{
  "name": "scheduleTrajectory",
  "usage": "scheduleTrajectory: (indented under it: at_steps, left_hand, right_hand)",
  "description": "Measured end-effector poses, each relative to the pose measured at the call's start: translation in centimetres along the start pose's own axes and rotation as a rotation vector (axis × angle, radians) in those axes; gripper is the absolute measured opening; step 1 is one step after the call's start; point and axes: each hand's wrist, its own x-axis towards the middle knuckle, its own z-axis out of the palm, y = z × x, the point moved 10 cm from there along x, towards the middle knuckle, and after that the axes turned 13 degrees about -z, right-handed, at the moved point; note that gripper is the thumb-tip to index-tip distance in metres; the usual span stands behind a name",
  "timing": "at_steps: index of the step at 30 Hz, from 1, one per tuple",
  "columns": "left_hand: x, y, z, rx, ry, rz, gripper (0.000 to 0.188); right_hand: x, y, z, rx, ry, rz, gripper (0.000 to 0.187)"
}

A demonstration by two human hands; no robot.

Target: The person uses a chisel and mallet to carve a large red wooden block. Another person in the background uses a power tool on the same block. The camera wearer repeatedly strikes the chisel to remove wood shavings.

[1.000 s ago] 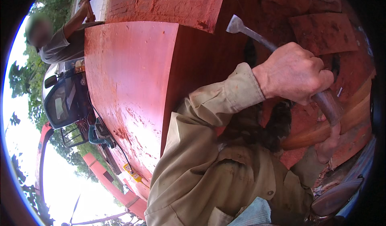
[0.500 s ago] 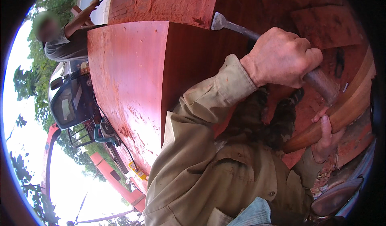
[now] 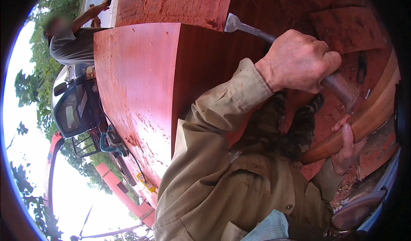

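Observation:
My left hand (image 3: 299, 62) is closed around the thick round handle of a steel chisel (image 3: 251, 29). Its flared blade rests at a lower corner of the rough, red-dusted face on a big reddish-brown timber (image 3: 139, 82). A smooth face and a dark side of that timber lie beside the blade. Lower right, my right hand (image 3: 346, 149) grips a curved wooden club (image 3: 370, 120), thumb laid along it and fingertips showing on the far side. The club lies close to the chisel's butt end; whether they touch I cannot tell.
A co-worker (image 3: 72, 41) leans over the timber's far end, holding a long tool. Beyond the timber are a corded teal power tool (image 3: 112, 141), a yellow power strip (image 3: 146, 182), a dark vehicle (image 3: 70, 112) and orange-red machine arms (image 3: 115, 183). A wooden slab (image 3: 349, 29) lies on the dusty red ground.
The co-worker has shifted slightly right, and the tool in their hand has tilted more upright. My hands, the chisel and the club have barely moved.

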Motion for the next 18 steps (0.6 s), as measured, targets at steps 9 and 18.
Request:
scheduleTrajectory:
  at_steps: [9,18]
  left_hand:
    - [0.5,-2.2,-13.2,-0.121,0.47,-0.133,0.048]
    - [-2.2,-11.8,-25.9,-0.463,0.962,-0.447,0.02]
  right_hand:
    - [-0.6,-2.3,-0.3,0.079,0.086,0.045,0.043]
    - [6.5,-7.4,1.8,0.132,-0.17,-0.08,0.046]
